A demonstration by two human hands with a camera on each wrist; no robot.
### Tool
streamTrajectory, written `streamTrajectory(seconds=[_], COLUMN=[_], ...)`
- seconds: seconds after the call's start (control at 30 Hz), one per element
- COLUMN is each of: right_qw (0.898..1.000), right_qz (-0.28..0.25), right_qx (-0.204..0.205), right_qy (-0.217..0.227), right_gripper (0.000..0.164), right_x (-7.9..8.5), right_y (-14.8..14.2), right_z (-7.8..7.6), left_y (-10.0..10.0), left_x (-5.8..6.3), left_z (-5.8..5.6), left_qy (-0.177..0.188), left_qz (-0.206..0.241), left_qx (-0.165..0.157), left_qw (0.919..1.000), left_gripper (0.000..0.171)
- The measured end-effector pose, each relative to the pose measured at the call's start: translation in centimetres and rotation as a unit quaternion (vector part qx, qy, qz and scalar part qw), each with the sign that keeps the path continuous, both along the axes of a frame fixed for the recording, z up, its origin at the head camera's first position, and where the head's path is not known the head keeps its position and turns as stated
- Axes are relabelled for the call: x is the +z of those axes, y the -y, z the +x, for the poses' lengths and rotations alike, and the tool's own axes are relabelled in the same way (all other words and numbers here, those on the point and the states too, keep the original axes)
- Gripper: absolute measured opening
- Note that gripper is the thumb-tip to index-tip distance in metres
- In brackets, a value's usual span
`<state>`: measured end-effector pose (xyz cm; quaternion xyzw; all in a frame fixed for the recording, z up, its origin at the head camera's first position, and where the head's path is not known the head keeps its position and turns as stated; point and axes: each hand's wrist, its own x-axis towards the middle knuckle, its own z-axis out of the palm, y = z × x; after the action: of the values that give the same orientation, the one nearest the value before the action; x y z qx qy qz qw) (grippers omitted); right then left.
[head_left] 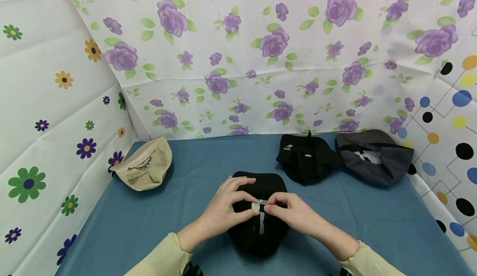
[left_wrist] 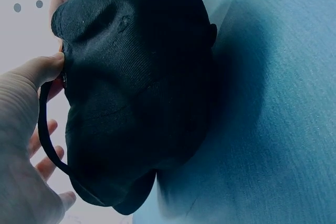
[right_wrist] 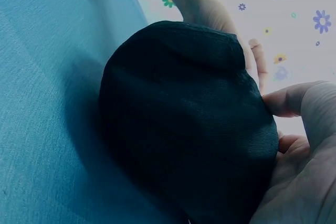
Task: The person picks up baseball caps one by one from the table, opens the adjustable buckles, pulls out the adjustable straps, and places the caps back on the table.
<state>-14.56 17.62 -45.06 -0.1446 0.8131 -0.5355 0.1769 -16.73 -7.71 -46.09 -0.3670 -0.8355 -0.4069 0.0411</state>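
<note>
A black cap (head_left: pixel 257 236) lies on the blue cloth in front of me, a pale label and a grey strip showing at its middle. My left hand (head_left: pixel 225 203) pinches the cap beside the label, thumb below and fingers above. From the other side, my right hand (head_left: pixel 296 212) pinches the same spot with thumb and forefinger. In the left wrist view a thin black strap loops off the cap (left_wrist: pixel 131 87) near my left thumb. The right wrist view shows my right thumb against the edge of the cap (right_wrist: pixel 184 119); what lies under the fingertips is partly hidden.
On the blue cloth (head_left: pixel 208 156), a beige cap (head_left: pixel 149 166) lies at the back left. Another black cap (head_left: pixel 309 160) and a dark grey hat (head_left: pixel 376 160) lie side by side at the back right. Patterned sheets (head_left: pixel 238 61) stand behind and at both sides.
</note>
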Motion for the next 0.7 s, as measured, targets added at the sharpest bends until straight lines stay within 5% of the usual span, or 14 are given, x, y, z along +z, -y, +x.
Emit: streamTrajectory(seconds=[0.7], right_qw=[1.000], right_qz=[0.001], right_qx=[-0.003], right_qy=[0.005], right_gripper=[0.021], right_x=[0.02], right_y=[-0.11], right_z=[0.03], left_y=[0.05], left_x=[0.00], left_z=[-0.13], left_qy=[0.008], left_qz=[0.010], left_qx=[-0.009], left_qw=[0.9999], left_gripper=[0.019])
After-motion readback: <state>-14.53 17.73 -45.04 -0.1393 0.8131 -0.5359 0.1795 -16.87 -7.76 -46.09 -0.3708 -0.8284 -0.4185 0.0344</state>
